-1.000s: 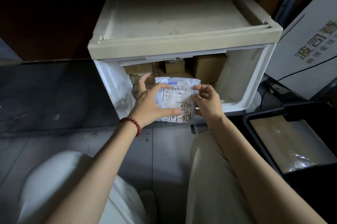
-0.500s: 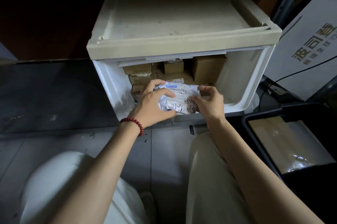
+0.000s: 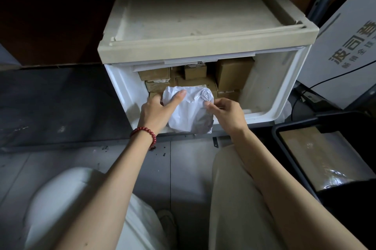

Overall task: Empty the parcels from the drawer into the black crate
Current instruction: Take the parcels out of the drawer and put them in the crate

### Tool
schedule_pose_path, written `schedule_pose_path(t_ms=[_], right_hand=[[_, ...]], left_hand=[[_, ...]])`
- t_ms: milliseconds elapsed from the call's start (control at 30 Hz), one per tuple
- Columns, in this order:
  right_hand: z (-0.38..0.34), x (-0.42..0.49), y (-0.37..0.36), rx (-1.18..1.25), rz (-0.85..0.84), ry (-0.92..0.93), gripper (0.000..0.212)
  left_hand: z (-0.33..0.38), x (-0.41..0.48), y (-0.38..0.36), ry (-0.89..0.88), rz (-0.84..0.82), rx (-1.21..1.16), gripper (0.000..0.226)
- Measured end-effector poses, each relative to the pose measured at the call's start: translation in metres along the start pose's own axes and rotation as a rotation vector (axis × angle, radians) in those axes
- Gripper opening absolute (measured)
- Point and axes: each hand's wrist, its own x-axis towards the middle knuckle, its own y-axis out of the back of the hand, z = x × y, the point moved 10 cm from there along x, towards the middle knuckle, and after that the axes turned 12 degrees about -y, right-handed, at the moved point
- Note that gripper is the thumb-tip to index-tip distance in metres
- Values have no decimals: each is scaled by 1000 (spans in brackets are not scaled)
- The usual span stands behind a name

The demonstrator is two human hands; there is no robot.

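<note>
A white plastic drawer unit (image 3: 270, 95) stands open on the floor ahead, with several brown cardboard parcels (image 3: 234, 73) stacked at its back. A white soft-plastic parcel (image 3: 189, 113) sits at the drawer's front opening. My left hand (image 3: 160, 109), with a red bead bracelet on the wrist, grips the parcel's left side, thumb on top. My right hand (image 3: 227, 112) pinches its right edge. The black crate (image 3: 284, 127) sits at the right, holding a flat brown package under shiny film.
A large white carton (image 3: 345, 46) with printed characters leans behind the crate, with a black cable (image 3: 335, 76) across it. My knees in light trousers fill the foreground. Grey floor (image 3: 61, 117) lies to the left of the drawer unit.
The white parcel has been turned over: the labelled, handwritten face seen earlier is now hidden and a plain crumpled side faces up. Both hands kept hold of it.
</note>
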Motion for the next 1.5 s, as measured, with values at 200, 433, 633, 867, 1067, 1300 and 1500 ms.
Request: schedule_pose_path(t_ms=[200, 433, 633, 867, 1067, 1300, 1500], right_hand=[[5, 2, 5, 40, 38, -48, 18], [10, 4, 7, 17, 70, -93, 20], [16, 7, 15, 31, 122, -129, 18], [20, 10, 22, 29, 172, -151, 24], [23, 10, 21, 71, 161, -158, 32], [23, 7, 26, 120, 156, -162, 39], [19, 3, 44, 185, 201, -148, 30]], left_hand=[[6, -2, -6, -14, -36, 60, 53], [-1, -1, -14, 58, -72, -69, 65], [-2, -2, -28, 85, -137, -245, 60], [-1, 5, -32, 12, -87, -246, 53], [4, 7, -31, -46, -44, -230, 49], [12, 7, -34, -73, -26, -216, 51], [36, 0, -41, -153, -35, -196, 46]])
